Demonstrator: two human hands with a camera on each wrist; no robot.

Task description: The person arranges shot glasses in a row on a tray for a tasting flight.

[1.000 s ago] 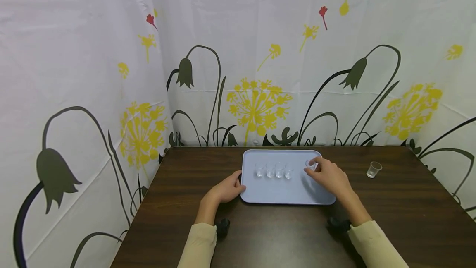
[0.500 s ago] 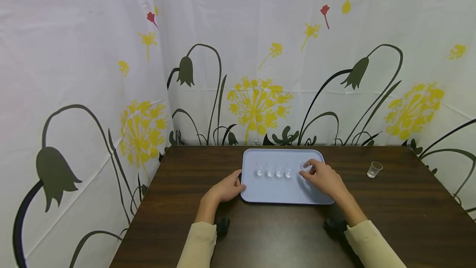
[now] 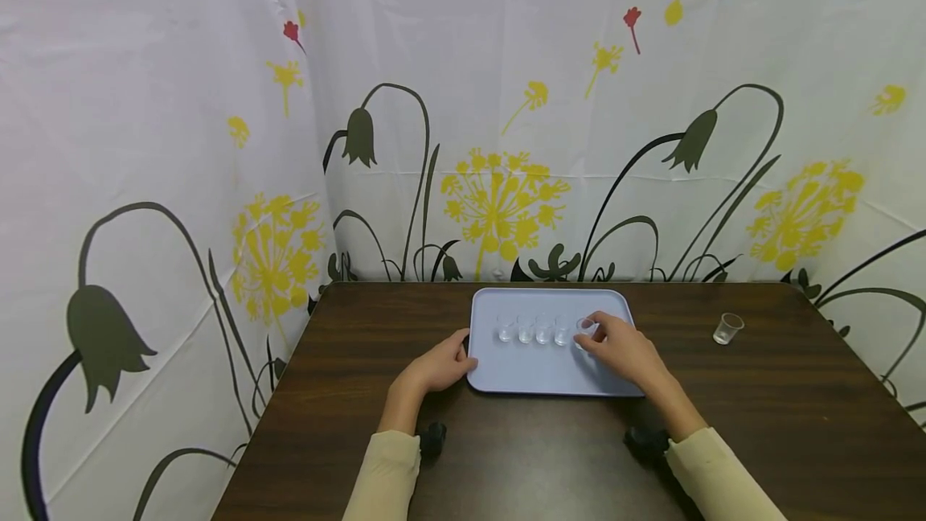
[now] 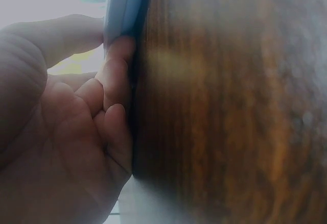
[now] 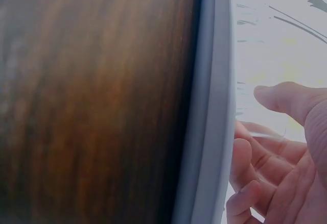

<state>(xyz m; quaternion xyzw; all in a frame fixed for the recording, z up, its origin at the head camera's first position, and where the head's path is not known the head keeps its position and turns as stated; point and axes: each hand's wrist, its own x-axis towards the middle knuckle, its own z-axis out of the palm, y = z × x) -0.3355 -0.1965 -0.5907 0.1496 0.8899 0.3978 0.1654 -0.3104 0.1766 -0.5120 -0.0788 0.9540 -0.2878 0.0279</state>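
A pale blue tray (image 3: 535,375) lies on the table, and my left hand (image 3: 438,365) holds its left edge. In the left wrist view the thumb is on one side of the tray's rim (image 4: 124,4) and curled fingers (image 4: 117,78) on the other. My right hand (image 3: 628,352) pinches a clear shot glass (image 3: 583,323) over the tray's right half, at the right end of a row of several upright shot glasses (image 3: 524,332). In the right wrist view that glass is washed out by glare, beside the thumb (image 5: 286,97). Whether its base touches the tray is hidden.
Another clear shot glass (image 3: 727,329) stands on the dark wooden table (image 3: 788,408), right of the tray. Behind the table hangs a white curtain (image 3: 492,47) printed with flowers. Dark wrist cameras (image 3: 432,441) sit under both wrists.
My right hand has slid left over the tray with its shot glass, bringing it close to the row. My left hand stays on the tray's edge.
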